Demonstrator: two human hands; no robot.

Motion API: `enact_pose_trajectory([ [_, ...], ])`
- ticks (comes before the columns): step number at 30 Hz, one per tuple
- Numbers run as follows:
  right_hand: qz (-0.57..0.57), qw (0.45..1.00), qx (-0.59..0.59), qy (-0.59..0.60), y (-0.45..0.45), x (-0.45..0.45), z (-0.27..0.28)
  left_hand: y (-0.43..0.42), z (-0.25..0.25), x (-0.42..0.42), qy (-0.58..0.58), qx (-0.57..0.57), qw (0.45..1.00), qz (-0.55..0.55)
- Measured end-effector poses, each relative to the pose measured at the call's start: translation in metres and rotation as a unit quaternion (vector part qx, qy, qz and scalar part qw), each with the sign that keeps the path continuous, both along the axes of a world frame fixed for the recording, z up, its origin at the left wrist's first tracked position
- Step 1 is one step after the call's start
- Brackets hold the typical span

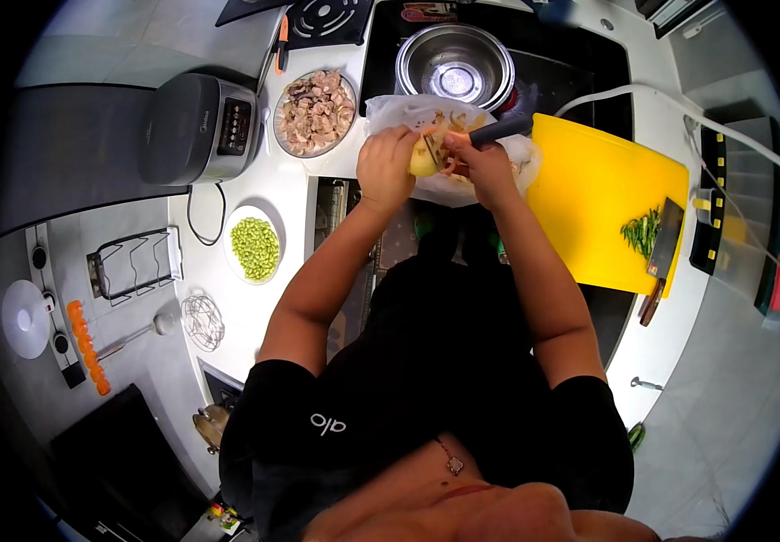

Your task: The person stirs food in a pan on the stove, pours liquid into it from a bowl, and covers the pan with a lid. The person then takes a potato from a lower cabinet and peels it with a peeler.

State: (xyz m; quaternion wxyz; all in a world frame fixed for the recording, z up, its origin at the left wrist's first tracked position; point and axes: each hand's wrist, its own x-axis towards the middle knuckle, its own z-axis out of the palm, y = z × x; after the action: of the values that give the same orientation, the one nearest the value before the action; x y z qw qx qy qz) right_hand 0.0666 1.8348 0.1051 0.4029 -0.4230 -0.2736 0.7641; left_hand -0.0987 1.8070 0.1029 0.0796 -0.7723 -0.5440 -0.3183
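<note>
My left hand [387, 168] holds a pale yellow potato [423, 159], partly peeled, over a white plastic bag [393, 112]. My right hand [483, 168] is closed on a peeler [498, 130] with a dark handle and an orange part, its head against the potato. Thin peelings hang around the peeler's head and lie in the bag just below both hands. Fingers hide part of the potato and of the peeler.
Behind the bag stands a steel bowl [455, 69]. To the left are a plate of meat pieces [316, 112], a plate of green beans [254, 245] and a grey cooker [193, 129]. At right, a yellow board [579, 190] bears chopped greens [643, 231] and a cleaver [666, 237].
</note>
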Motion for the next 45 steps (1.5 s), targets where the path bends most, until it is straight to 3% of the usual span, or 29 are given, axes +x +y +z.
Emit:
enact_pose_trajectory([
  [2,0.007,0.999,-0.036,-0.016,0.002,0.005,-0.007,-0.002,-0.001,-0.002,-0.001,-0.006,1.0,0.004],
  [8,-0.011,0.991,-0.102,0.084,0.0,0.005,-0.037,-0.004,0.0,-0.001,-0.038,-0.02,0.999,0.015],
  [11,0.002,0.986,0.071,-0.153,-0.001,0.007,-0.037,-0.002,-0.001,-0.001,-0.04,-0.008,0.999,0.03],
  [14,0.007,0.984,0.062,-0.168,0.005,0.017,-0.035,-0.002,-0.004,-0.003,-0.039,-0.013,0.998,0.047],
  [18,-0.089,0.988,-0.069,0.101,-0.005,0.003,-0.007,0.0,-0.012,0.002,-0.04,-0.013,0.997,0.068],
  [24,-0.02,0.998,0.005,0.057,-0.006,0.004,-0.008,-0.002,-0.012,0.005,-0.059,-0.053,0.994,0.072],
  [30,-0.083,0.992,-0.046,0.082,-0.003,-0.001,-0.034,-0.007,0.005,0.013,-0.138,-0.104,0.982,0.082],
  [31,-0.077,0.996,0.014,-0.035,-0.002,-0.001,-0.041,-0.006,0.005,0.013,-0.143,-0.097,0.981,0.083],
  [34,-0.039,0.915,0.213,-0.34,-0.004,0.003,-0.034,-0.006,0.003,0.013,-0.165,-0.094,0.977,0.101],
  [36,-0.002,0.804,0.364,-0.47,-0.002,0.01,-0.017,-0.006,0.004,0.012,-0.182,-0.111,0.969,0.124],
  [37,-0.066,0.823,0.368,-0.427,-0.003,0.008,-0.031,-0.006,0.005,0.012,-0.185,-0.122,0.966,0.133],
  [39,-0.082,0.723,0.468,-0.501,0.001,0.011,-0.023,-0.007,0.005,0.012,-0.193,-0.144,0.958,0.154],
  [40,-0.088,0.666,0.514,-0.533,0.001,0.012,-0.02,-0.008,0.005,0.012,-0.26,-0.173,0.938,0.15],
  [42,-0.12,0.754,0.459,-0.454,-0.002,0.013,-0.031,-0.007,0.006,0.01,-0.387,-0.223,0.884,0.136],
  [43,-0.137,0.792,0.431,-0.41,0.0,0.012,-0.036,-0.002,0.006,0.008,-0.489,-0.239,0.831,0.112],
  [44,-0.102,0.912,0.282,-0.281,0.0,0.012,-0.033,0.001,0.006,0.005,-0.584,-0.254,0.766,0.087],
  [45,-0.063,0.982,0.117,-0.137,-0.001,0.013,-0.029,0.002,0.006,0.004,-0.671,-0.267,0.689,0.062],
])
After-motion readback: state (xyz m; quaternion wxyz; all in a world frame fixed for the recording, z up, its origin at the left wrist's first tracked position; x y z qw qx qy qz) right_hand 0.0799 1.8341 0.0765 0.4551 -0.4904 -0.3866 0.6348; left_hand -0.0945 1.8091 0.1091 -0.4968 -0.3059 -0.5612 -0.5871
